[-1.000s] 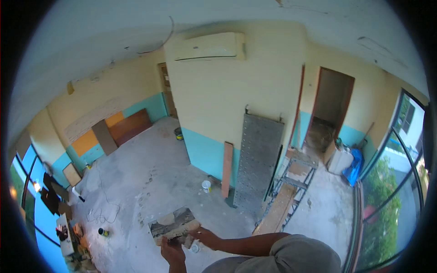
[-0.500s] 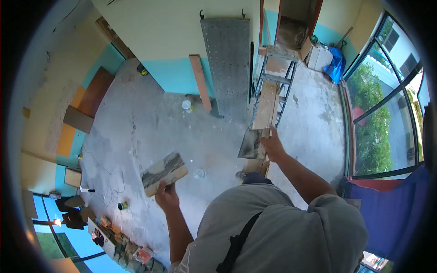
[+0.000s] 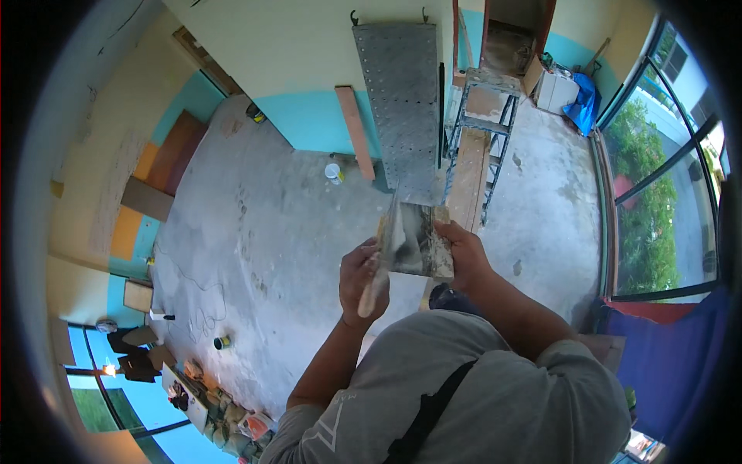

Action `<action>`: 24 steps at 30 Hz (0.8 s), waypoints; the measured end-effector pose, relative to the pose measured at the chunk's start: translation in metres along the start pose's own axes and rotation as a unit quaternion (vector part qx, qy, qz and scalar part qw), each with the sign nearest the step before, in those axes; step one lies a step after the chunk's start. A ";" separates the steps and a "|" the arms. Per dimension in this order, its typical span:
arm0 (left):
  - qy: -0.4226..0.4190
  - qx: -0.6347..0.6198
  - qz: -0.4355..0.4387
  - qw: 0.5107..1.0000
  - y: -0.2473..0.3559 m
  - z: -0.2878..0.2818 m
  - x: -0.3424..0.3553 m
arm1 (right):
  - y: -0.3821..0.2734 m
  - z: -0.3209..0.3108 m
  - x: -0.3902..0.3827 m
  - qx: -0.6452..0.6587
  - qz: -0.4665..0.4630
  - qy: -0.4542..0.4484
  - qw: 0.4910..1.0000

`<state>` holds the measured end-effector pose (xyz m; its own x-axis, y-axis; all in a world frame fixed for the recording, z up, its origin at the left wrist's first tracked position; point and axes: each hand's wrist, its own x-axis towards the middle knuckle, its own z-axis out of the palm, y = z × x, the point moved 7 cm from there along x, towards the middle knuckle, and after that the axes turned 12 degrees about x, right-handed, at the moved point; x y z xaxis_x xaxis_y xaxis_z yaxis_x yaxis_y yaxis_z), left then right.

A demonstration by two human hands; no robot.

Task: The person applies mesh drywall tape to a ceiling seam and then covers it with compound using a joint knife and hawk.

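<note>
My left hand [image 3: 357, 271] grips a plastering trowel [image 3: 373, 290], its pale handle angled downward and its blade tilted, partly hidden behind the other blade. My right hand [image 3: 464, 251] grips a second wide steel blade [image 3: 415, 240] smeared with grey and cream compound, especially along its right edge. The two tools meet or overlap in front of my chest, above the concrete floor [image 3: 270, 255]; whether they touch is unclear.
A stepladder [image 3: 498, 124] and long plank [image 3: 468, 178] stand ahead, beside a perforated metal panel [image 3: 398, 93] against the wall. A white bucket [image 3: 334, 172], cable [image 3: 216, 313], dark can [image 3: 222, 342] and piled sacks [image 3: 232, 429] lie around. Windows [image 3: 649, 201] line the right.
The view tilted downward since a second ago. Since half a second ago, my hands, which were apart, came together: the left moved right and up, the right slightly down, bringing both blades together.
</note>
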<state>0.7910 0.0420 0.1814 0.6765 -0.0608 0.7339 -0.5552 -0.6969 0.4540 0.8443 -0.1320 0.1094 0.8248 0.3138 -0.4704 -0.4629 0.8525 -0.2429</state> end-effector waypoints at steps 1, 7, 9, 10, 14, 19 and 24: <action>0.015 -0.037 0.025 0.999 0.002 0.004 0.004 | -0.004 0.004 -0.002 0.003 -0.005 -0.002 1.000; -0.037 -0.063 0.061 0.995 0.005 0.019 0.017 | -0.042 0.013 -0.019 -0.003 -0.118 -0.052 0.992; -0.086 -0.033 0.061 0.994 0.006 0.029 0.020 | -0.052 0.011 -0.024 0.002 -0.140 -0.056 0.989; -0.089 -0.035 0.064 0.993 0.006 0.031 0.021 | -0.054 0.007 -0.025 0.005 -0.143 -0.055 0.988; -0.143 -0.009 0.055 0.988 0.004 0.048 0.028 | -0.070 -0.007 -0.031 0.024 -0.187 -0.067 0.980; -0.193 0.012 0.023 0.981 -0.028 0.079 0.013 | -0.093 -0.024 -0.034 0.015 -0.216 -0.043 0.975; -0.326 0.105 -0.106 0.933 -0.127 0.132 -0.065 | -0.151 -0.043 -0.029 0.024 -0.267 -0.051 0.962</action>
<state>0.8811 0.0396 0.0091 0.9490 -0.2804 0.1440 -0.3149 -0.8636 0.3937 0.8762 -0.2882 0.1237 0.9693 -0.1375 -0.2036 0.0495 0.9210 -0.3865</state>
